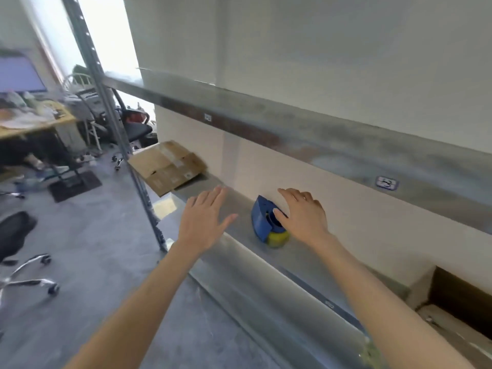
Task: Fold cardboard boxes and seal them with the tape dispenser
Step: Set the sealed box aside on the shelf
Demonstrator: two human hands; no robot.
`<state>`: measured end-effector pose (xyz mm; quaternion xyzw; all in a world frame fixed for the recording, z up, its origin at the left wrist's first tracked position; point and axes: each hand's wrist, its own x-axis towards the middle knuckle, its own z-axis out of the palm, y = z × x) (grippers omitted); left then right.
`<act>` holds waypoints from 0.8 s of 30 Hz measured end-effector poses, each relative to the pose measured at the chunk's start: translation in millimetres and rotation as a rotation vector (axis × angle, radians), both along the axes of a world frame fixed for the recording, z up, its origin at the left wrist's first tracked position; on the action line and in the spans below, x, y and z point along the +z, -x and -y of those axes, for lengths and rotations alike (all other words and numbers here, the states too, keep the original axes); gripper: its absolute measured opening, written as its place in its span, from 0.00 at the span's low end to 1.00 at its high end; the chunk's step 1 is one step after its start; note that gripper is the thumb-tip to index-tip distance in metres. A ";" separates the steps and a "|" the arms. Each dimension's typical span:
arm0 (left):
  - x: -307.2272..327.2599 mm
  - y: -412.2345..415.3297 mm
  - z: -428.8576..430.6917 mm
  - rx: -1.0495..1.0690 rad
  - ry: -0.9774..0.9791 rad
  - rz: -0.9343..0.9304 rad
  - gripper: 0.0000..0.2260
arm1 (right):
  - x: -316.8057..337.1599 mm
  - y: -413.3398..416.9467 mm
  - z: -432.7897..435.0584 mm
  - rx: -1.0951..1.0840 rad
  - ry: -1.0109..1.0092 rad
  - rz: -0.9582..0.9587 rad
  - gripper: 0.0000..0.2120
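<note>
Both arms reach out over a metal shelf point(266, 283), dull grey galvanised sheet w/ a folded front lip that catches the light. Another shelf beam runs above it, same grey steel, rust-brown patches along its face. A perforated steel upright point(138, 182) stands at the shelf's left front corner.

Tape dispenser point(267, 222) sits on the shelf near the back edge, against the pale wall: blue plastic body, rounded hump shape, yellowish tape roll showing at its near end. Picture is blurred, so finer detail is lost.

Right hand point(306, 217) is flat, palm down, fingers spread, just right of the dispenser; thumb tip overlaps the blue body, can't tell if it's touching. Not clamped on anything. Left hand point(205, 219) is also flat and spread, fingers pointing toward the shelf's far end, left of the dispenser w/ a gap between them, holding nothing. So the dispenser lies between the two hands, much closer to the right one.

Flattened cardboard box point(167, 166) lies at the far left end of the shelf, brown corrugated, flaps and creases visible, one corner overhanging the front edge. It's well beyond both hands.

At the shelf's right end, another box point(458, 302), open w/ a dark inside, partly cut off by the frame.
</note>
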<state>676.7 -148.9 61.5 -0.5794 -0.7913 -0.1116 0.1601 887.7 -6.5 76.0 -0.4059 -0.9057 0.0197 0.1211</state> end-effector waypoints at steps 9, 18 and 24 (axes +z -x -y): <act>6.5 186.2 14.7 0.024 0.043 -0.031 0.37 | -12.9 190.2 7.0 -0.032 0.059 -0.055 0.33; -7.7 307.4 -21.1 -0.012 0.088 0.043 0.33 | -19.7 303.3 -16.3 -0.091 0.066 -0.009 0.34; -28.7 375.8 -67.7 -0.018 0.164 0.059 0.38 | -38.8 374.1 -56.6 -0.103 0.097 0.030 0.34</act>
